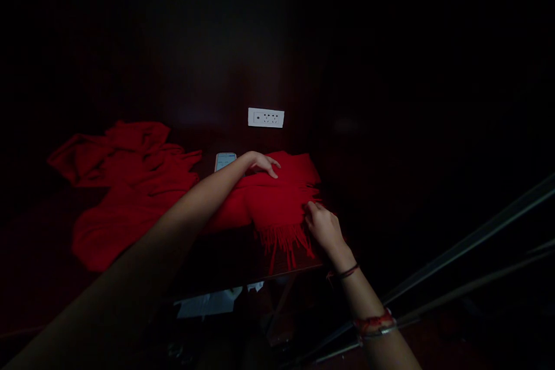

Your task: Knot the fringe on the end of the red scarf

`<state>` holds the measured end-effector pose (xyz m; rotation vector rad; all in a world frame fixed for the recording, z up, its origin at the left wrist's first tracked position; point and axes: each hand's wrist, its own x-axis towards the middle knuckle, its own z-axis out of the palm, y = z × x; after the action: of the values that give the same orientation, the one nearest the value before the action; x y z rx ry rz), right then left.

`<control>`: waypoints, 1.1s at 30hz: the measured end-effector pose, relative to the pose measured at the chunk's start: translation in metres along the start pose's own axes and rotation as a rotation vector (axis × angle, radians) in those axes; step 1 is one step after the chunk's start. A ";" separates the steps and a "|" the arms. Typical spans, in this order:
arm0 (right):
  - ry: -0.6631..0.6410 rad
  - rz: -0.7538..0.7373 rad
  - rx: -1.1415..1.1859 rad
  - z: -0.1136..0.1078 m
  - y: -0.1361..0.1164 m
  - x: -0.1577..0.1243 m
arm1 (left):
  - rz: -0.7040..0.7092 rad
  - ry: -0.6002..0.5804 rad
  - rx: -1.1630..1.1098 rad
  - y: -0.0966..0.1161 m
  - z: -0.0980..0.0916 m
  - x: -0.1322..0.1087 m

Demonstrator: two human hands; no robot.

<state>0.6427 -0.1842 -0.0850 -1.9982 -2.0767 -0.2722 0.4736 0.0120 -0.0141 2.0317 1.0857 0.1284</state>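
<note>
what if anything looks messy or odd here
The red cloth looks uneven: bunched in loose folds at the left, flatter by the left hand and right hand, its near fringe straggly. No spill or damage shows, though the picture is dark.

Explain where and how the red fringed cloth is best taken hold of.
Probably pinch the red cloth by its edge just above the fringe, coming from the near side. That edge faces the person, and the loose strands spread out across the tabletop, likely offering less to grip, while the left hand rests farther back on the cloth.
</note>
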 end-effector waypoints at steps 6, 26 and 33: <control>0.037 0.003 0.003 -0.002 -0.001 0.001 | 0.098 0.216 -0.066 0.003 -0.016 0.001; 0.068 -0.031 0.097 0.006 0.012 -0.001 | 0.350 0.291 0.698 -0.044 0.103 -0.114; 0.137 0.023 0.135 -0.001 0.010 0.008 | 0.436 0.459 0.634 -0.057 0.102 -0.131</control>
<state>0.6523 -0.1768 -0.0822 -1.8693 -1.9334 -0.2503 0.3983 -0.1291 -0.0867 2.8967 1.0096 0.5551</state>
